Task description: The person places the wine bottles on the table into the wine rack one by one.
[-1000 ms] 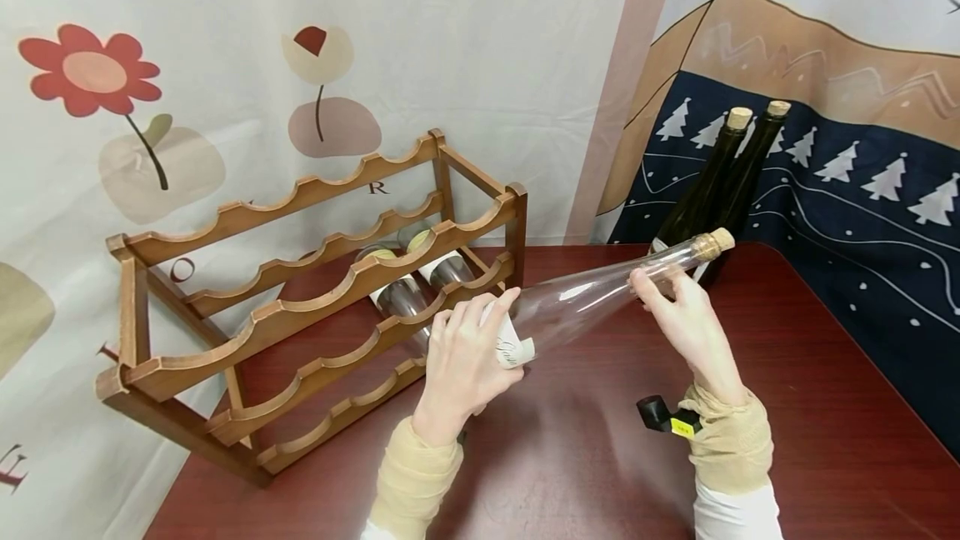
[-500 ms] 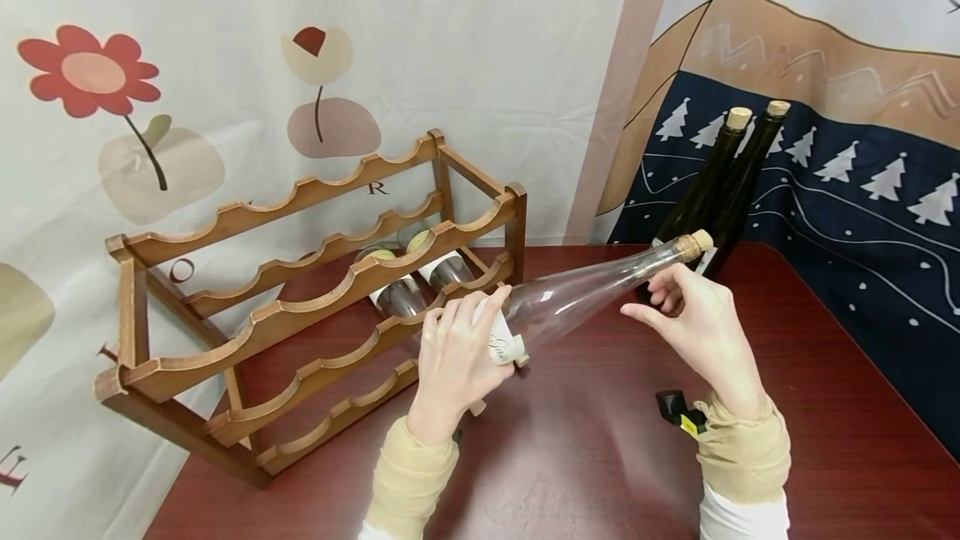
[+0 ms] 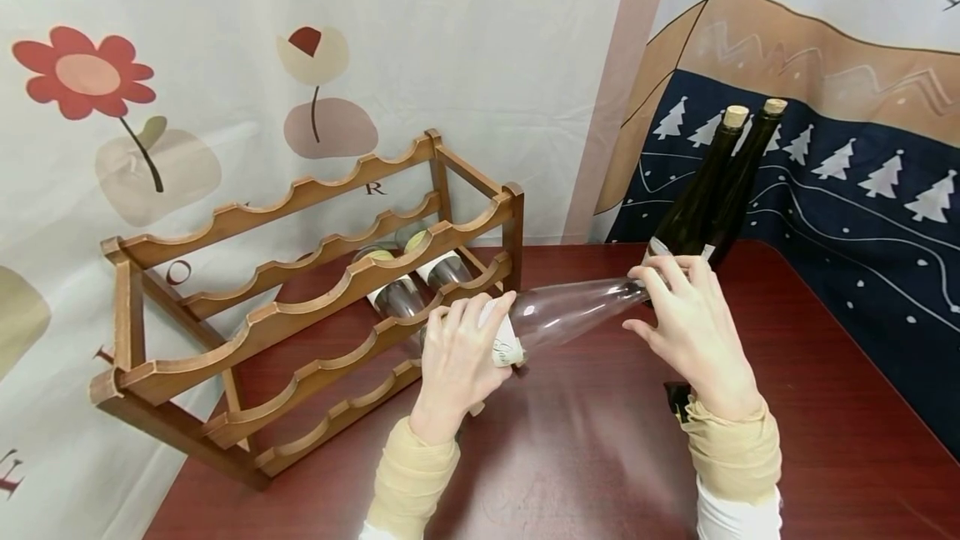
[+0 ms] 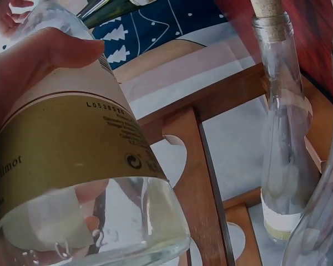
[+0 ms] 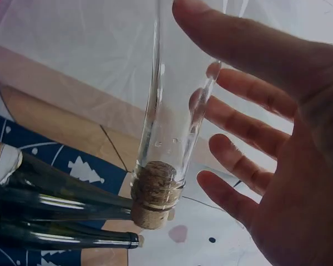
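Note:
A clear glass bottle (image 3: 573,307) with a label lies slanted in the air in front of the wooden wine rack (image 3: 352,286). My left hand (image 3: 461,357) grips it around the labelled lower body; in the left wrist view the gold label (image 4: 72,149) and glass base show beside the thumb. At the neck, my right hand (image 3: 693,327) has its fingers spread, some fingertips at the glass and the thumb held apart in the head view. A cork (image 5: 154,194) plugs the bottle mouth in the right wrist view; the hand hides it from the head camera.
Two clear bottles (image 3: 397,298) lie in the rack's lower tier at its right end. Behind my right hand, two dark green corked bottles (image 3: 705,190) stand near the table's back right corner. Printed curtains hang behind the red-brown table (image 3: 585,457).
My right hand comes off the neck, shifts right and down, then moves back up over it with fingers spread. The bottle's neck end dips lower. My left hand keeps its grip.

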`<action>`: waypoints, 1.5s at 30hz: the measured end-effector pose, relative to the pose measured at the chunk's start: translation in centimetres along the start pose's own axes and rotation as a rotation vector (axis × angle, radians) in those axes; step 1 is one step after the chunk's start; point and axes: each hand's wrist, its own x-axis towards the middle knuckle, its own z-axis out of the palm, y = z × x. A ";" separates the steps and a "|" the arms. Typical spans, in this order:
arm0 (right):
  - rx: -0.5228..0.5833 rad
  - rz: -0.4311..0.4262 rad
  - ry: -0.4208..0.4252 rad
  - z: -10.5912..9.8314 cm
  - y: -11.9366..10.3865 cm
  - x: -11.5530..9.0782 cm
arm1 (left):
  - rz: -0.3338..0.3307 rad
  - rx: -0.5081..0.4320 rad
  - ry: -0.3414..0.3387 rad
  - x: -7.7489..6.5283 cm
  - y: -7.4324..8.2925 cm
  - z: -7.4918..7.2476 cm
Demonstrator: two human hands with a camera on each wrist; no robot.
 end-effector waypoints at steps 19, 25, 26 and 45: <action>-0.048 0.011 -0.133 1.6 -0.1 -0.1 | 0.119 0.072 0.099 0.3 -0.1 0.2; -0.065 0.002 -0.152 1.8 0.0 -0.3 | 0.159 0.093 0.094 0.4 -0.1 -0.2; -0.063 0.004 -0.161 1.8 -0.1 -0.4 | 0.167 0.100 0.091 0.4 -0.1 -0.3; -0.022 0.049 -0.341 2.4 0.1 0.1 | 0.194 0.133 -0.026 0.3 -0.8 -1.2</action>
